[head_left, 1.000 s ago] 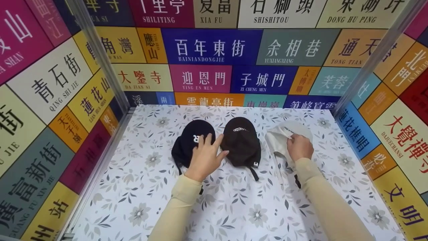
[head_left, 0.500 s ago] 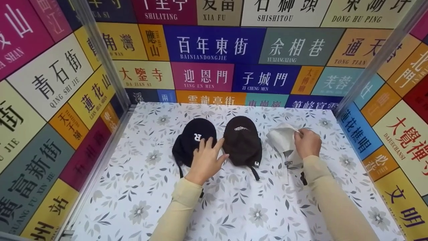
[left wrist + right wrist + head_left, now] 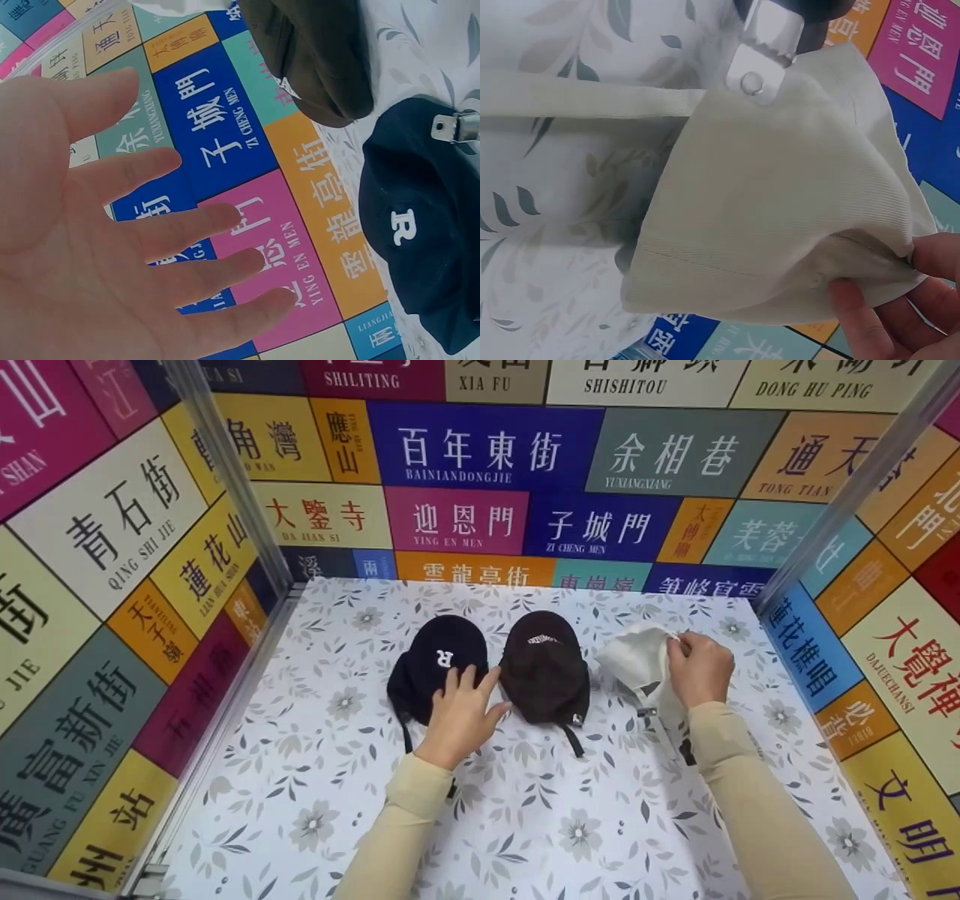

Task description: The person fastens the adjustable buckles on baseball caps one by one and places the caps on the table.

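My right hand (image 3: 701,666) pinches the edge of a cream-white cap (image 3: 637,656) between thumb and fingers. In the right wrist view the cap's fabric (image 3: 780,187) is creased at the pinch, with a metal buckle (image 3: 757,79) and a loose strap (image 3: 592,101) on it. My left hand (image 3: 459,720) is spread with fingers apart over the lower right side of a navy cap (image 3: 442,641) bearing a white R. The left wrist view shows that palm with nothing in it. Between the hands lies a dark brown cap (image 3: 546,667) with white lettering.
The caps lie in a row on a table with a white leaf-and-flower cloth (image 3: 315,825). Colourful panels with place names (image 3: 480,442) wall in the back and both sides. Metal posts (image 3: 232,472) stand at the back corners.
My right hand has moved right and slightly back, keeping its pinch, and the cream-white cap has turned with its edge. The left hand stays nearly in place. The head view has tilted slightly down.
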